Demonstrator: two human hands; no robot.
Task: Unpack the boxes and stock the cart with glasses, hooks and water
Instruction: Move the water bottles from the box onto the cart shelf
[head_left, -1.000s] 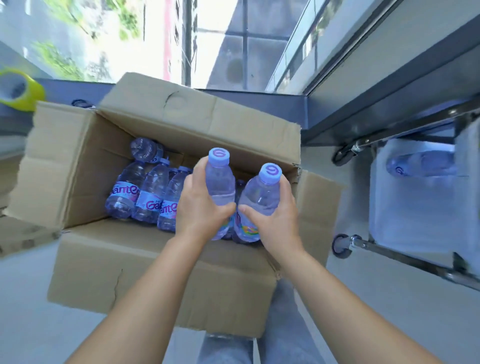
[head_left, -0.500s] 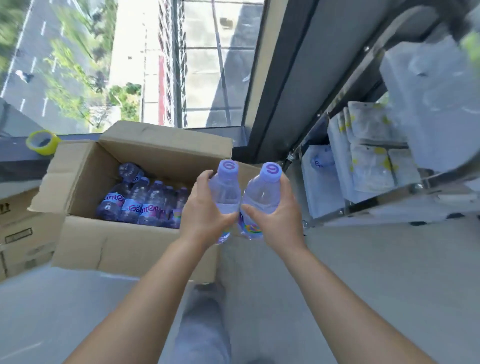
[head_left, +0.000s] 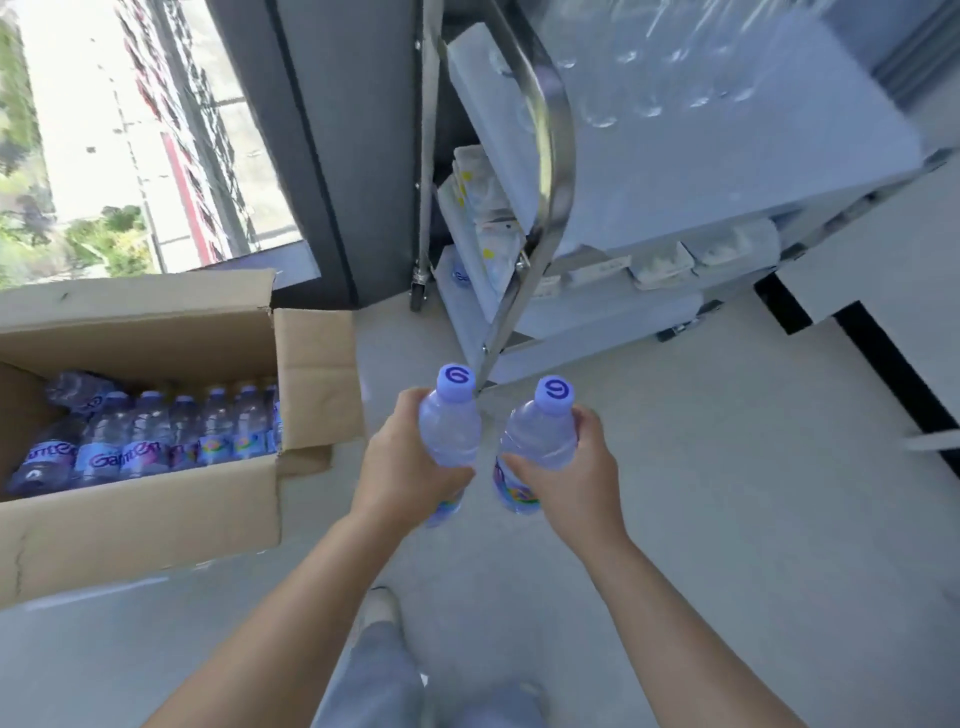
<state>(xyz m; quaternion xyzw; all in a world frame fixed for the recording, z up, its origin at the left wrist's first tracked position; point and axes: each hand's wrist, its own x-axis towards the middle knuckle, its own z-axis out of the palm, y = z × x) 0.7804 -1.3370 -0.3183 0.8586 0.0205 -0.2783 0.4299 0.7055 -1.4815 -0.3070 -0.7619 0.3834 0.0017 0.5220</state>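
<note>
We see the left hand (head_left: 402, 467) curled round one water bottle (head_left: 448, 431) and the right hand (head_left: 571, 480) curled round a second bottle (head_left: 540, 441), both upright, caps up, just apart, above the floor (head_left: 727, 519); the cart (head_left: 675, 171) stands just beyond them, glasses (head_left: 649, 78) on its top shelf, packets (head_left: 488, 208) on the middle one; at the floor's left edge an open cardboard box (head_left: 156, 519) holds more bottles (head_left: 156, 441).
</note>
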